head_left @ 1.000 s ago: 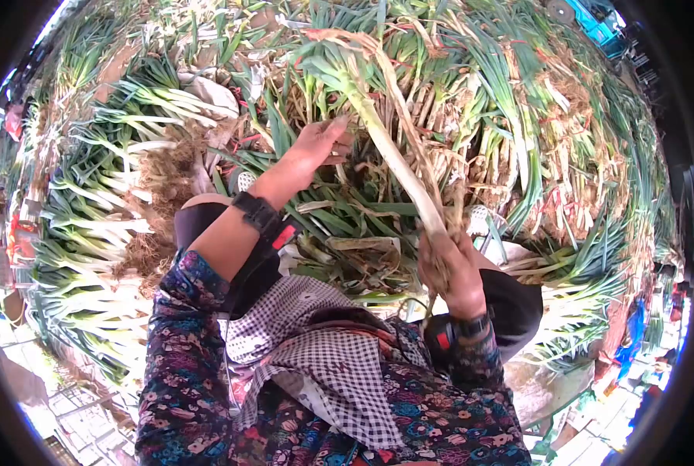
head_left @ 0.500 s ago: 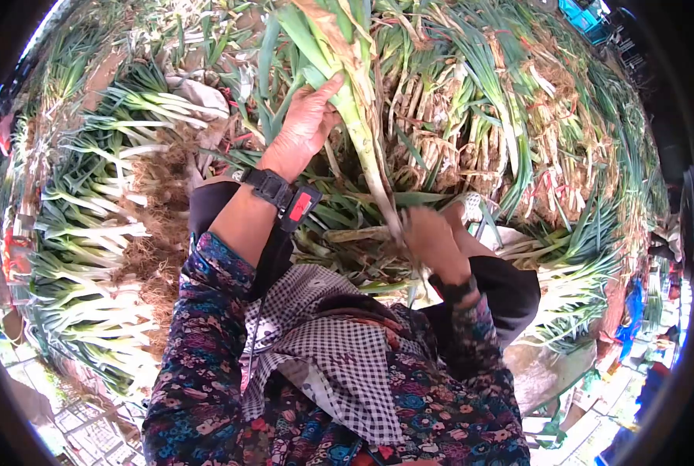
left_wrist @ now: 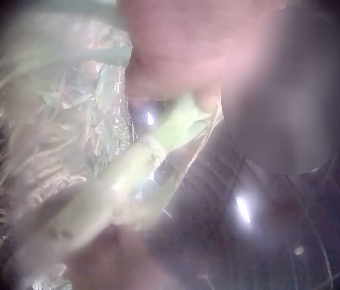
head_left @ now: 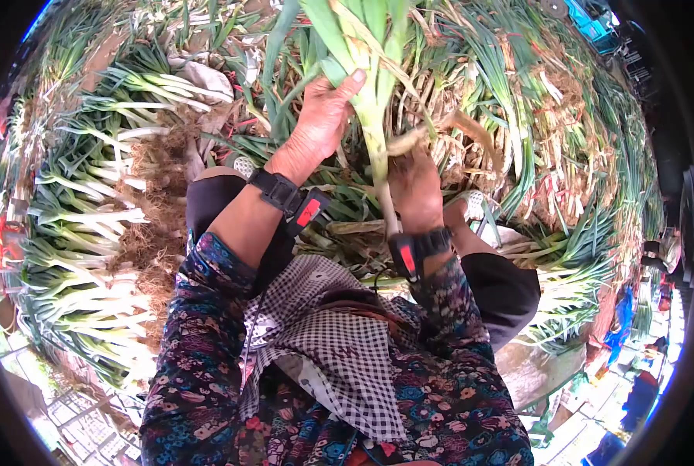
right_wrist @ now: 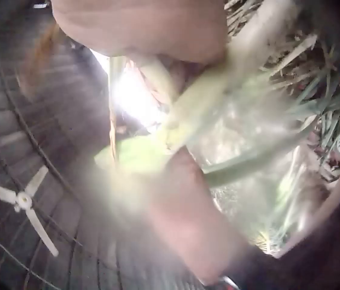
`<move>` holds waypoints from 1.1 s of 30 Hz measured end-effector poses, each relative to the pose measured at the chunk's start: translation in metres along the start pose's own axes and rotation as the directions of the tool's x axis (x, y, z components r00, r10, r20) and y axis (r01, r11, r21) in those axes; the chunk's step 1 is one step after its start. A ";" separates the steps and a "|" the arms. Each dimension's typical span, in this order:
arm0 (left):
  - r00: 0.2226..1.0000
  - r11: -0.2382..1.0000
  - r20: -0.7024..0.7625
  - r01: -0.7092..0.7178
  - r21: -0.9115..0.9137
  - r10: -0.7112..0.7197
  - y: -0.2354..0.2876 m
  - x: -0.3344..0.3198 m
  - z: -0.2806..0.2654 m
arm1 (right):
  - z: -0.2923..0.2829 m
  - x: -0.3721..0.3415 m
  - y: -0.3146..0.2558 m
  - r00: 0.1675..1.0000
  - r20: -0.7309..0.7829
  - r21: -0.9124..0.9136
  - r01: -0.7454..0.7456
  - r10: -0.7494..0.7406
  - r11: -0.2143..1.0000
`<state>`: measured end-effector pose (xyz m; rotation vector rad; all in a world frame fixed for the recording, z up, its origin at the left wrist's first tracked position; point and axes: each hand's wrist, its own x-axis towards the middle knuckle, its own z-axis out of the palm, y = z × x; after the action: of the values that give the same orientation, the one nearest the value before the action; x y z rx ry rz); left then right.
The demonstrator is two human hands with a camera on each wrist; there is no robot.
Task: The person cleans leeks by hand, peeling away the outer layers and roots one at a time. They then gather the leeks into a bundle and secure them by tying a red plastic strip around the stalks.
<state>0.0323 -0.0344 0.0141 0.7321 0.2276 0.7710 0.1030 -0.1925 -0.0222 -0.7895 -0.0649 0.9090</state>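
A long leek (head_left: 375, 136) stands slanted before me, leaves up and pale stalk down. My left hand (head_left: 322, 120) grips it just below where the leaves fan out, thumb along the front. Beside the stalk, my right hand (head_left: 417, 190) pinches a strip of dry outer leaf (head_left: 407, 142) that hangs away from the leek. In the left wrist view, the stalk (left_wrist: 127, 172) runs down from the left hand (left_wrist: 176, 48). The right wrist view shows the right hand (right_wrist: 146, 27) close over the stalk; its fingertips are partly hidden. The lower stalk end passes behind the right wrist.
Cleaned leeks (head_left: 90, 268) lie in a row at the left, roots inward. Bundled, untrimmed leeks (head_left: 487, 144) pile up ahead and right. Loose leaves (head_left: 347, 210) cover the ground between the knees. More leeks (head_left: 568, 299) lie at the right.
The left hand, free of the leek at first, took hold of it below the leaves. The right hand let go of the lower end and moved up the stalk, pulling dry leaf away.
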 end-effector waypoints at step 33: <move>0.995 0.974 -0.086 -0.029 0.224 0.049 0.000 -0.009 -0.005 | 0.051 0.053 -0.005 0.979 0.198 -0.764 0.184 -0.046 0.619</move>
<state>0.0239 -0.0380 0.0104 0.9158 0.3879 0.8253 0.1215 -0.1258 0.0034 -1.5105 -0.6974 0.8027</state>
